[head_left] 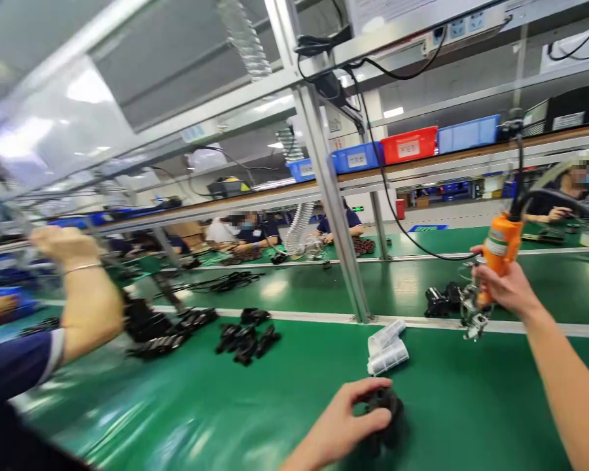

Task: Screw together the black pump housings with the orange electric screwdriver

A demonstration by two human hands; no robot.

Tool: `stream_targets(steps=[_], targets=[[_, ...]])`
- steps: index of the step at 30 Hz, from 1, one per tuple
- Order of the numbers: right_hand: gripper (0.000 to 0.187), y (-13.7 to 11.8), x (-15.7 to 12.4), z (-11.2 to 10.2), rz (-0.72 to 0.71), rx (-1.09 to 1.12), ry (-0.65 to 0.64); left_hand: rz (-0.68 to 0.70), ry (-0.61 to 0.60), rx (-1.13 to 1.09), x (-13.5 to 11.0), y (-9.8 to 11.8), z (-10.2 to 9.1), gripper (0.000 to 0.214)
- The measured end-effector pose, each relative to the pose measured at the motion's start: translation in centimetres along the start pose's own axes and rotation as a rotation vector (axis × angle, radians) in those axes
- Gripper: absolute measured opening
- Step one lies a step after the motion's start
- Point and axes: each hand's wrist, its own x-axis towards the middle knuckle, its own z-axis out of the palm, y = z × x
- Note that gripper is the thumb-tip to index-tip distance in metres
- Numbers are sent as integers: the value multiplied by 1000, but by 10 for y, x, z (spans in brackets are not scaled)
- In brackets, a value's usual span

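Observation:
My left hand [351, 415] is closed on a black plastic part [390, 415] low over the green bench mat, thumb and fingers around its near side; blur hides its exact shape. Off to the right, my right hand [508, 284] grips an orange power screwdriver [501, 245] that hangs from a cable, its metal head pointing down. Beside that metal head lie black glossy parts [442, 301] on the bench. Two white translucent plastic cylinders [387, 347] rest on the mat just beyond my left hand.
Several black parts [245, 337] lie at centre left. A co-worker's raised arm [91, 307] is close on the left. An aluminium post [331, 209] rises from the bench, and a shelf above carries blue bins and a red bin [409, 145]. Other people sit across the bench.

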Motion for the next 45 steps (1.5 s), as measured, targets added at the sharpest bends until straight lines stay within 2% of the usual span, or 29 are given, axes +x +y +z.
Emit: stream_targets(steps=[2, 3, 5, 7, 9, 12, 16, 27, 30, 35, 40, 45], targets=[[68, -5, 3, 8, -16, -9, 96, 69, -38, -74, 38, 15, 53, 57], [66, -10, 1, 12, -33, -9, 141, 111, -42, -100, 58, 23, 73, 55], [63, -21, -5, 20, -77, 39, 199, 184, -46, -143, 93, 36, 101, 52], [61, -33, -13, 28, -112, 115, 192, 228, -49, -174, 120, 42, 113, 51], [59, -41, -18, 36, -125, 176, 169, 231, -46, -190, 136, 42, 115, 51], [57, -46, -18, 43, -114, 217, 165, 212, -61, -217, 142, 36, 114, 50], [59, -43, -12, 45, -85, 222, 193, 212, -101, -263, 139, 36, 114, 51], [57, -45, -8, 41, -95, 145, 225, 196, -93, -234, 138, 40, 115, 53], [60, -42, -7, 42, -83, 108, 212, 168, -96, -252, 136, 43, 115, 55], [55, -31, -9, 53, -80, 96, 125, 159, -98, -263, 134, 48, 116, 51], [53, -22, -10, 61, -59, 66, 153, 174, -80, -255, 132, 51, 116, 48], [52, -17, -11, 62, -56, 35, 127, 194, -76, -264, 132, 52, 118, 41]])
